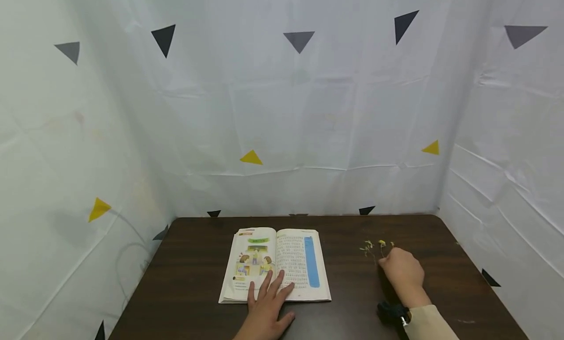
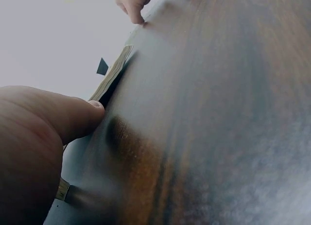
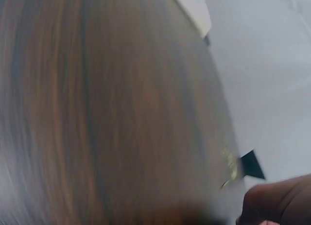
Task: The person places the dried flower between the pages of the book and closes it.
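Observation:
An open book (image 1: 254, 286) with a cartoon picture page on the left and a text page with a blue column on the right lies on the dark wooden table. My left hand (image 1: 267, 306) rests with spread, straight fingers over the lower edge of its pages; the left wrist view shows the thumb (image 2: 80, 115) beside the book's edge (image 2: 114, 74). To the right, my right hand (image 1: 403, 271) has curled fingers and pinches thin stems of small yellow flowers (image 1: 381, 243). The flower heads stick out past the fingers, also blurred in the right wrist view. The fingertips' grip is partly hidden.
The brown table (image 1: 189, 276) is bordered by white sheeting (image 1: 308, 110) with black, grey and yellow triangles at the back and both sides. A black wrist strap (image 1: 391, 312) sits at my right cuff.

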Motion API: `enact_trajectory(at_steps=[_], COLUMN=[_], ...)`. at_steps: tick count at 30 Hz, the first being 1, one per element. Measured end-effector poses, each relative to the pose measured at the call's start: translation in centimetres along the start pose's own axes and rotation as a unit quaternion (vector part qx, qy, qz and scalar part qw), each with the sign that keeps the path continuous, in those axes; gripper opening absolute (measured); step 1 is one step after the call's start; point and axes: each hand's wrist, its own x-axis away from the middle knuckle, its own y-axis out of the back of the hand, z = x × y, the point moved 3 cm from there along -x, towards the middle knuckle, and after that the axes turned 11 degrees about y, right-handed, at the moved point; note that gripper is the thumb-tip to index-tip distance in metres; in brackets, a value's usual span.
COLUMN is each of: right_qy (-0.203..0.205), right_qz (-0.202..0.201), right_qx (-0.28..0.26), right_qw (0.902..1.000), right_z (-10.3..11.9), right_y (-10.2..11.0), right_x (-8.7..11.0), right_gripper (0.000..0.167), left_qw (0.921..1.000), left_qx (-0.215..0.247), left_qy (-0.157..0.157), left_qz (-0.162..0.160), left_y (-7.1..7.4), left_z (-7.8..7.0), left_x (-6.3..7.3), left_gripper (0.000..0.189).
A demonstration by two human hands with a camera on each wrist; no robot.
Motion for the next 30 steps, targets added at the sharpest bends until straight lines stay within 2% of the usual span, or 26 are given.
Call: enact_trajectory(at_steps=[7, 11, 15, 21, 27, 30], right_qy=[0.012, 0.01, 0.022, 0.053, 0.092, 0.102], right_qz=[-0.063, -0.076, -0.089, -0.112, -0.159, -0.172], right_qx=[-0.033, -0.054, -0.076, -0.117, -0.156, -0.163], right_qw=[0.9974, 0.9956, 0.9929, 0.9854, 0.9705, 0.9661], right_z=[2.6, 4.3, 6.1, 8.8, 11.3, 12.4], right_y=[1.4, 1.4, 1.0, -0.2, -2.0, -2.4], right_x=[1.3, 1.6, 1.5, 1.5, 1.8, 1.9], right_gripper=[0.047, 0.045, 0.045, 0.024, 0.029, 0.028], left_qw=[1.0, 0.9998, 0.9997, 0.9997, 0.9995, 0.9994], left_qx=[0.002, -0.009, -0.017, -0.017, -0.019, -0.023], left_qy=[0.007, 0.015, 0.019, 0.016, 0.02, 0.021], left_qz=[0.007, 0.011, 0.007, 0.008, 0.011, 0.013], left_y=[-0.2, -0.1, -0.1, -0.3, -0.3, -0.2], left_z=[-0.2, -0.2, -0.1, 0.0, -0.1, -0.2], left_x=[0.1, 0.2, 0.1, -0.1, -0.2, -0.1], left_gripper=[0.066, 0.067, 0.068, 0.069, 0.069, 0.069])
